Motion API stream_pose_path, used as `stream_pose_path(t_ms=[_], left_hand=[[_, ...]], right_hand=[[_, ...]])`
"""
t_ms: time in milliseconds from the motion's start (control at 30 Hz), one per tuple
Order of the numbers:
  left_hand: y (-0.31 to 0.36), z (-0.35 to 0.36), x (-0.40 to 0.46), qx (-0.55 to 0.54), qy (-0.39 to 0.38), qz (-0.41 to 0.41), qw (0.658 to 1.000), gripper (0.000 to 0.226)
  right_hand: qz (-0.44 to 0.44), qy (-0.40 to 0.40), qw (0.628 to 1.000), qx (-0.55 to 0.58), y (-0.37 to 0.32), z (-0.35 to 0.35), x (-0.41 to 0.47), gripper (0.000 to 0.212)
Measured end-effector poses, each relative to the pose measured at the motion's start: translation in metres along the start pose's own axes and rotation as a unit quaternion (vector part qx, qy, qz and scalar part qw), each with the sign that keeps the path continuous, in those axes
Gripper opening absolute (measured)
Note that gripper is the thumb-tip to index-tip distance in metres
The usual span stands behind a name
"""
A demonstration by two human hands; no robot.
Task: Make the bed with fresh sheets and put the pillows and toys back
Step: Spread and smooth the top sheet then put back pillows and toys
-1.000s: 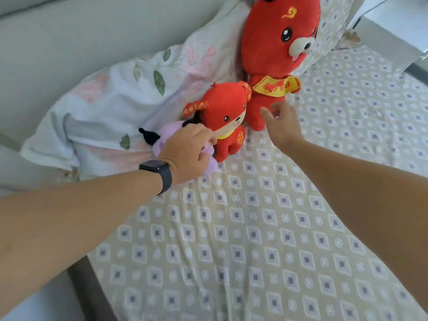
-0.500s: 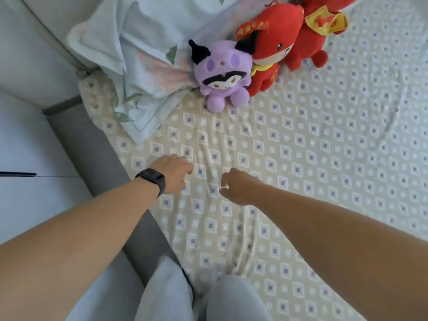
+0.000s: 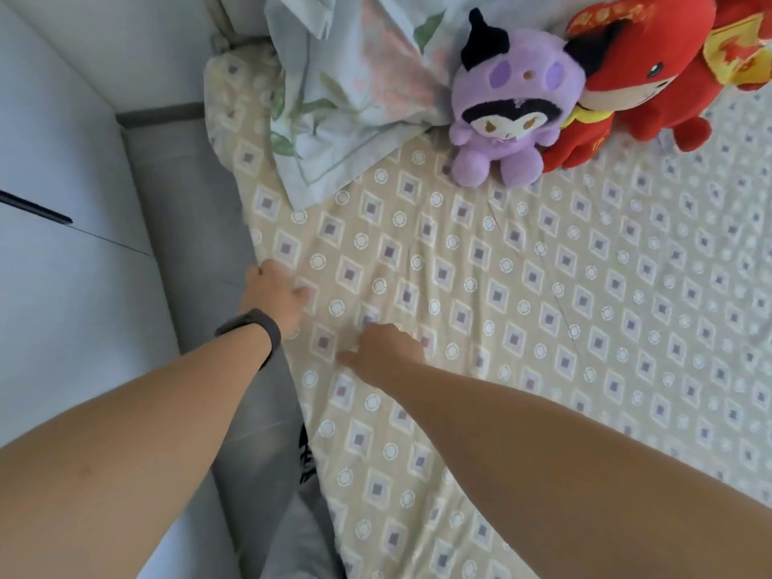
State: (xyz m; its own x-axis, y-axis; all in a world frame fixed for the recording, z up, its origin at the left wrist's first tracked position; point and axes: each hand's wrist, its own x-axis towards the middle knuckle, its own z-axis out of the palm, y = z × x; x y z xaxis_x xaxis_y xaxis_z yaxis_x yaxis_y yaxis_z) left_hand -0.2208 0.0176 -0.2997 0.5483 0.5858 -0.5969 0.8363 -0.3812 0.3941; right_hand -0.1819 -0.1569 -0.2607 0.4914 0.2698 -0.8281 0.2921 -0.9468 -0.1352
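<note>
The beige fitted sheet [image 3: 543,311] with a diamond pattern covers the mattress. My left hand [image 3: 273,294], with a dark wristband, sits at the sheet's left edge, its fingers bent down over the edge onto the fabric. My right hand [image 3: 384,348] presses on the sheet just beside it, thumb spread to the left, and creases fan out from its fingertips. A floral pillow [image 3: 346,89] lies at the head of the bed. Against it lean a purple plush toy [image 3: 507,102], a small red plush [image 3: 626,73] and part of a bigger red plush [image 3: 735,48].
A grey padded bed frame [image 3: 188,252] runs along the left side, with a white cabinet or wall [image 3: 54,202] beyond it. My grey trouser legs [image 3: 292,541] show at the bottom, next to the bed. The patterned sheet stretches bare to the right.
Both hands left the toys and came back toward me along the left edge of the bed. The view tilted down, so the toys now sit at the top.
</note>
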Motion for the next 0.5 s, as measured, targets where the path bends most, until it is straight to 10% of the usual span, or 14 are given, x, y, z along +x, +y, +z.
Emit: stream_pose_path(t_ms=[200, 500], left_hand=[[-0.025, 0.02, -0.008, -0.152, 0.15, -0.057, 0.975, 0.031], [-0.047, -0.001, 0.002, -0.181, 0.066, -0.089, 0.977, 0.016]], right_hand=[[-0.078, 0.125, 0.987, -0.072, -0.011, 0.043, 0.012, 0.013], [-0.119, 0.104, 0.985, -0.068, -0.011, 0.038, 0.011, 0.019]])
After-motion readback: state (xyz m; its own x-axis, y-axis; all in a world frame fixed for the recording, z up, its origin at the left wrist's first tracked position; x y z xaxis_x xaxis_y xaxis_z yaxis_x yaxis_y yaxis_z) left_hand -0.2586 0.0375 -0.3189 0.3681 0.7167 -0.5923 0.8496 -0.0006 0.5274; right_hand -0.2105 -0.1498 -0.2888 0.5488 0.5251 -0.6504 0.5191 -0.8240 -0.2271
